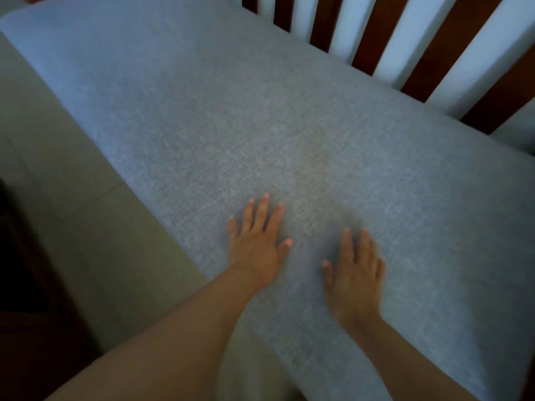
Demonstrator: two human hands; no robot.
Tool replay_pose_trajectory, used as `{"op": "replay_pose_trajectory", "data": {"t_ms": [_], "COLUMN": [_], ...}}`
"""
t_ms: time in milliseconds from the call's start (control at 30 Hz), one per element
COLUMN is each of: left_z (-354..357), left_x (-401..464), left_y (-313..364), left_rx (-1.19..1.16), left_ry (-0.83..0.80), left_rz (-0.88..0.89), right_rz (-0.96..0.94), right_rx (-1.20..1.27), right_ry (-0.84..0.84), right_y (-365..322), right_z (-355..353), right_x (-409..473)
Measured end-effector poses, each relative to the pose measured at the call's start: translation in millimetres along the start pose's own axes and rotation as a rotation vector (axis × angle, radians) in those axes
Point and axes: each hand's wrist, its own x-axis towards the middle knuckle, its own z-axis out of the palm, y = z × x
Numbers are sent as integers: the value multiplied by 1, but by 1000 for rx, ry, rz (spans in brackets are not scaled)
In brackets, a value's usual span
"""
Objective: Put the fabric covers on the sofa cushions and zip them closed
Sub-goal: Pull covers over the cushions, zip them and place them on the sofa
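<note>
Both forearms enter from the lower edge, bare to the wrist, and reach forward. Left hand (256,241): palm down, fingers straight and slightly spread, thumb angled out toward the other hand. Right hand (354,272): palm down, fingers straight and held closer together (outline somewhat blurred), thumb splayed inward. The hands lie side by side, apart, the left a little farther forward. Neither grips anything.

My palms are hidden under my own hands, flat on the cushion (260,125). My right hand (354,273) is smeared with blur. The cushion runs off the right and bottom edges; I see no zipper anywhere. The wooden slats (373,39) behind are cut off at the top, and my forearms at the bottom.
</note>
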Motion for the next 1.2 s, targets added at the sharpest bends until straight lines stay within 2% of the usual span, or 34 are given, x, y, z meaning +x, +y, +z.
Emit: {"op": "replay_pose_trajectory", "data": {"t_ms": [100, 167, 233, 333, 567, 733, 867, 1100, 1200], "left_z": [-2, 2, 4, -5, -40, -62, -78, -110, -128], "left_x": [40, 64, 78, 101, 137, 157, 175, 198, 213], "left_y": [19, 21, 10, -26, -121, -188, -248, -359, -401], "left_rx": [11, 6, 16, 32, 22, -21, -46, -23, -91], "left_ry": [-54, -84, -64, 0, -2, -11, -13, -73, -102], "left_rz": [116, 155, 134, -20, -230, -304, -297, -232, -362], "right_rz": [201, 227, 165, -10, -276, -349, -378, -304, -411], "right_rx": [-50, -62, -76, -96, -120, -90, -94, -173, -169], "right_ry": [-87, -109, -144, -169, -247, -324, -368, -334, -348], "right_y": [17, 11, -7, -42, -136, -210, -271, -404, -435], "right_z": [-9, -6, 0, 6, 25, 37, 46, 80, 78], "right_x": [46, 72, 88, 113, 149, 169, 181, 211, 219]}}
